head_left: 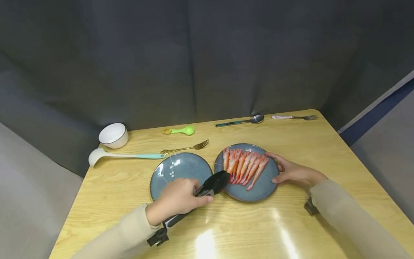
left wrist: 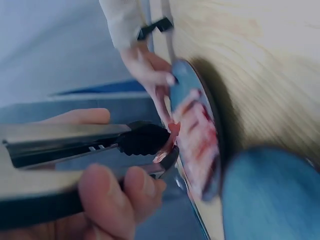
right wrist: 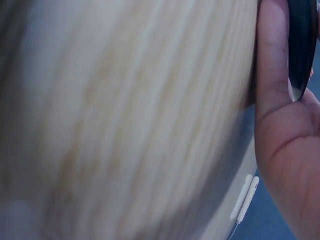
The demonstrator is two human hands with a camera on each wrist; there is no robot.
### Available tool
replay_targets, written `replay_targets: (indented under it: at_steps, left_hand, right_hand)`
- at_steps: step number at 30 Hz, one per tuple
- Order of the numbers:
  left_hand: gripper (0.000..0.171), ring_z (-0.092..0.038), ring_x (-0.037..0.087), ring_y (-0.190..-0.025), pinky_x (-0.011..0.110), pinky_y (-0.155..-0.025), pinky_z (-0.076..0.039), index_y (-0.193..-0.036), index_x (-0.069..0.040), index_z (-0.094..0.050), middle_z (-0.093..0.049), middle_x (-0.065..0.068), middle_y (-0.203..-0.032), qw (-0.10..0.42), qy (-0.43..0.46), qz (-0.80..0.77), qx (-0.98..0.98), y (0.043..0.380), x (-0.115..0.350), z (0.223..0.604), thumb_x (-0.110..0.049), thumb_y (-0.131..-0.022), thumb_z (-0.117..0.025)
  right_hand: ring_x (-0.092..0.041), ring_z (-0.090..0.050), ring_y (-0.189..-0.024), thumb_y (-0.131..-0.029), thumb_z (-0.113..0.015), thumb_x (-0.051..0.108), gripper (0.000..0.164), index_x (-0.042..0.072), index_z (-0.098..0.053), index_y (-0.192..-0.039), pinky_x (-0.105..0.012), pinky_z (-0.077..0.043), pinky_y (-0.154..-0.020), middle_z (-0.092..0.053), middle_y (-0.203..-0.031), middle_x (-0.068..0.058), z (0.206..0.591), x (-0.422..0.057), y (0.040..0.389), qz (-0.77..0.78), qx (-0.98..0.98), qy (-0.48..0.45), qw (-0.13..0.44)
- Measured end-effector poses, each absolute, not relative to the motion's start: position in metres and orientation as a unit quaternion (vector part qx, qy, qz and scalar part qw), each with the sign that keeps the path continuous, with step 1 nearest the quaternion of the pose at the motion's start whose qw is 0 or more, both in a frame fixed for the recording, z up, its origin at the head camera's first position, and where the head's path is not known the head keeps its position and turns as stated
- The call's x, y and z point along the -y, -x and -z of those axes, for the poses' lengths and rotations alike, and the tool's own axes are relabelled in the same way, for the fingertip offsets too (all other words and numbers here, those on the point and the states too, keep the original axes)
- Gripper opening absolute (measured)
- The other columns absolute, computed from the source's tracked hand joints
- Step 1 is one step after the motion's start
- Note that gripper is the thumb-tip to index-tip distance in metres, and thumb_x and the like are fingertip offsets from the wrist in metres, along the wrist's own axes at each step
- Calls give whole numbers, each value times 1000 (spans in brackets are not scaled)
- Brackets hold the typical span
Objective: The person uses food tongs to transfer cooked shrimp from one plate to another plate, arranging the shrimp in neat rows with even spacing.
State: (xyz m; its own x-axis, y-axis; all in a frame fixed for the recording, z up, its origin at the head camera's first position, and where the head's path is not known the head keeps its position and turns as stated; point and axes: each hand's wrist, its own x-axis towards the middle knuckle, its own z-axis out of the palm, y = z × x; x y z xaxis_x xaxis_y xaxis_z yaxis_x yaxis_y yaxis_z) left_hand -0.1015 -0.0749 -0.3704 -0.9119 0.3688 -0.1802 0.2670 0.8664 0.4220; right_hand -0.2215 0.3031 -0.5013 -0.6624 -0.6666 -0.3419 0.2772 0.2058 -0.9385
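Observation:
My left hand [head_left: 179, 196] grips a pair of tongs [head_left: 218, 181] with black scalloped heads, reaching over the near left rim of the shrimp plate. In the left wrist view, a piece of pinkish-red shrimp [left wrist: 170, 142] sits between the tong heads [left wrist: 142, 138]. Several orange-pink shrimp [head_left: 247, 163] lie side by side on the blue-grey plate [head_left: 263, 189]. At that plate's right rim, my right hand [head_left: 292, 172] holds the edge, its thumb over the rim. A second blue-grey plate [head_left: 191, 167] stands to the left, partly hidden behind my left hand.
Along the back lie a green measuring spoon [head_left: 185, 130], a dark-handled spoon [head_left: 255, 119] and a fork with a pale handle [head_left: 284, 117]. A gold fork [head_left: 197, 146], a ladle [head_left: 129, 155] and a white bowl [head_left: 114, 136] are at left. Dark cloth [head_left: 194, 64] hangs behind the table.

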Motion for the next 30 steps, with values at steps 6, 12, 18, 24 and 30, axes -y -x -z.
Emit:
replay_targets:
  at_steps: [6,12,18,24,30]
  left_hand:
    - [45,-36,8,-41,26,-37,-29,-63,-20,-50,-42,-8,-49,123,-209,-187,-952,113,31,378,-64,-71,-53]
    - [53,-27,10,-40,26,-36,-24,-55,-18,-40,-30,-7,-46,136,-222,-168,-951,118,0,388,-68,-69,-51]
    - [47,-40,9,-41,27,-35,-32,-60,-19,-46,-43,-5,-48,137,-233,-159,-950,118,-19,399,-64,-72,-50]
    - [46,-43,10,-43,28,-36,-32,-64,-18,-48,-43,-5,-51,121,-236,-122,-956,115,-28,406,-63,-74,-50]
    - [49,-48,13,-47,29,-37,-33,-75,-13,-55,-47,-2,-54,81,-242,-63,-965,112,-31,413,-62,-73,-51]
  right_hand:
    - [-34,-27,-120,-75,-60,-9,95,27,0,-139,-44,-41,-82,-8,-139,-20,500,-299,222,624,-657,157,393]
    - [-31,-36,-116,-75,-61,-8,95,28,0,-139,-43,-41,-81,-10,-139,-20,498,-298,221,617,-663,151,396]
    - [-33,-30,-120,-73,-65,-5,96,23,-1,-139,-39,-41,-83,-8,-140,-18,495,-298,222,599,-688,162,376]
    - [-35,-38,-114,-73,-63,-9,98,25,1,-139,-45,-42,-79,-7,-139,-20,497,-299,222,623,-660,149,393]
    - [-33,-43,-109,-73,-63,-10,99,26,1,-139,-48,-43,-77,-6,-139,-21,497,-299,222,630,-652,136,399]
